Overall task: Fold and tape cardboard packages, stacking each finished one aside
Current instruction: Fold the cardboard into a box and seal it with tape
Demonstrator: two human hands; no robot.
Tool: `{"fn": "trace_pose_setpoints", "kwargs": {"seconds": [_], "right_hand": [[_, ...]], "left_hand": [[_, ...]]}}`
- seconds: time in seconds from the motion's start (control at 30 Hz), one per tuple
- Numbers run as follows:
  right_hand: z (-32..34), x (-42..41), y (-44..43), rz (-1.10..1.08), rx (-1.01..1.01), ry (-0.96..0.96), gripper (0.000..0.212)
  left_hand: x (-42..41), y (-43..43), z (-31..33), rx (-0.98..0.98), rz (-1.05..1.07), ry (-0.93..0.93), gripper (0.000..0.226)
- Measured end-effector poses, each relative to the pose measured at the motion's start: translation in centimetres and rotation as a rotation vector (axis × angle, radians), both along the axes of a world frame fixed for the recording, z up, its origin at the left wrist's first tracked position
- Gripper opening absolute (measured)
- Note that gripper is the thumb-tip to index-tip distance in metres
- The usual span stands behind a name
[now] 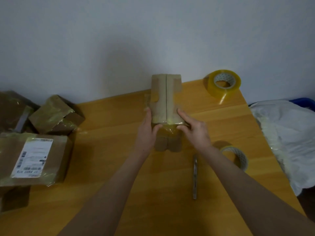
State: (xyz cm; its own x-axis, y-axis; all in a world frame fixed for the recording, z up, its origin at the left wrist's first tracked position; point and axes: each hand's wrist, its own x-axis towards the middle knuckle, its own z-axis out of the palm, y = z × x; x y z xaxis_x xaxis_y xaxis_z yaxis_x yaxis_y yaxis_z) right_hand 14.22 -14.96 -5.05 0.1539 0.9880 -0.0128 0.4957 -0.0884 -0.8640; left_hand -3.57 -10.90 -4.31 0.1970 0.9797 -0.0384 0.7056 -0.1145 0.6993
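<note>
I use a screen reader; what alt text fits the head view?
A left hand and right hand press clear tape onto a cardboard box on a wooden table. Tape rolls and a slim tool lie right, taped packages left.

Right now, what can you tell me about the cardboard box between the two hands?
The cardboard box is plain brown and stands on the wooden table close to the wall. Its two top flaps are shut and meet in a straight seam down the middle. Glossy clear tape covers the near end of the top and runs down the front face. The left hand lies against its left side, the right hand rests its fingers on top, and both thumbs press the taped front edge.
</note>
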Motion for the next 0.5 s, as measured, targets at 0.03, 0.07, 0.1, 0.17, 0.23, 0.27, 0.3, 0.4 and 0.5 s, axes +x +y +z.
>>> {"fn": "trace_pose_setpoints", "kwargs": {"seconds": [0.03,0.07,0.1,0.17,0.23,0.27,0.3,0.4,0.5], "right_hand": [[-0.1,0.1,0.2,-0.012,0.013,-0.003,0.063],[-0.3,0.2,0.3,-0.011,0.027,-0.013,0.064],[-0.3,0.3,0.4,-0.007,0.033,-0.025,0.065],[-0.4,0.4,0.4,-0.001,0.031,-0.012,0.065],[-0.7,0.3,0.2,-0.018,0.056,-0.011,0.064],[-0.8,0.3,-0.1,-0.029,0.064,-0.025,0.064],[-0.7,0.1,-0.3,-0.035,0.067,-0.043,0.064],[-0.5,-0.7,-0.3,-0.040,0.007,-0.166,0.069],[0.0,-1.7,0.3,-0.093,-0.084,-0.305,0.078]], "left_hand": [[-0.4,0.3,-0.1,0.013,-0.004,-0.015,0.071],[-0.7,0.4,-0.2,0.019,-0.010,-0.040,0.069],[-0.9,0.6,-0.1,0.021,-0.016,-0.072,0.068],[-1.2,0.6,0.0,0.018,-0.008,-0.116,0.066],[-1.4,0.3,-0.2,0.049,0.005,-0.121,0.064],[-1.4,0.1,-0.3,0.055,0.008,-0.126,0.065],[-1.4,-0.1,-0.2,0.045,0.002,-0.145,0.068],[-0.2,-0.3,0.1,-0.063,-0.017,-0.177,0.093],[1.5,-0.4,0.2,-0.076,0.087,0.023,0.114]]}}
